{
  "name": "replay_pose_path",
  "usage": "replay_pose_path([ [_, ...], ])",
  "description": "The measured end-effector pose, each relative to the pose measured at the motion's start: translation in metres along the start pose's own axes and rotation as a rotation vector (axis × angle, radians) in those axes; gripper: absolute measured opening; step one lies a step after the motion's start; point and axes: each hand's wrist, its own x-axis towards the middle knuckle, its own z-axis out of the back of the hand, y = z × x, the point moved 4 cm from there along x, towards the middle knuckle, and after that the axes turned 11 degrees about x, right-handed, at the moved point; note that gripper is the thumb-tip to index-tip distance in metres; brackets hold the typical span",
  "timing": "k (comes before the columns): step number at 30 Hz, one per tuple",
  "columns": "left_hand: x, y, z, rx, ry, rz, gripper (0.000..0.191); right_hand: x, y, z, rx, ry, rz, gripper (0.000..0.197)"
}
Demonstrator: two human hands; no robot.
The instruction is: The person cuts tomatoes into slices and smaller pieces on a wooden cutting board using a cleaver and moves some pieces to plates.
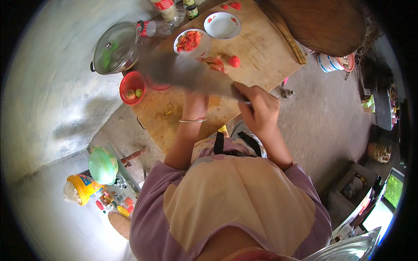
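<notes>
My right hand (261, 109) grips the handle of a broad kitchen cleaver (196, 76), whose blade is blurred and raised over the wooden table (261, 39). Most of my left hand (196, 99) is hidden behind the blade; only its wrist end shows, above a bracelet (192, 120). Just beyond the blade lie red pieces (215, 63), partly covered, that look like cut tomato. A whole red tomato (234, 61) sits to their right. Farther off, a white plate (205, 47) carries a heap of tomato pieces (189, 40), beside a flowered white plate (222, 26).
Left of the blade stand a red bowl (125, 99) with round fruits and a pan with a glass lid (114, 49). Bottles (191, 9) line the far left edge. A brush of stiff stalks (290, 42) and a round woven tray (323, 26) are at the right.
</notes>
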Motion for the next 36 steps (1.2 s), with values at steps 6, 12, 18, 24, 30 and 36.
replay_pose_path([
  [6,-0.005,-0.054,-0.009,0.412,0.014,-0.372,0.053,-0.027,-0.025,0.020,0.224,-0.138,-0.601,0.016],
  [12,-0.008,-0.059,-0.004,0.415,0.166,-0.234,0.049,-0.028,-0.015,0.032,0.006,-0.003,-0.266,0.029],
  [18,-0.005,-0.050,-0.003,0.156,0.253,-0.170,0.045,-0.038,-0.015,0.042,-0.146,0.158,-0.007,0.046],
  [24,-0.007,-0.048,-0.012,0.086,0.329,-0.219,0.047,-0.036,-0.008,0.042,-0.193,0.170,0.071,0.049],
  [30,-0.009,-0.046,-0.016,0.118,0.271,-0.211,0.044,-0.034,-0.005,0.041,-0.223,0.135,0.102,0.050],
  [36,-0.017,-0.046,-0.020,0.253,0.252,0.073,0.040,-0.031,-0.020,0.041,0.110,-0.122,-0.464,0.010],
])
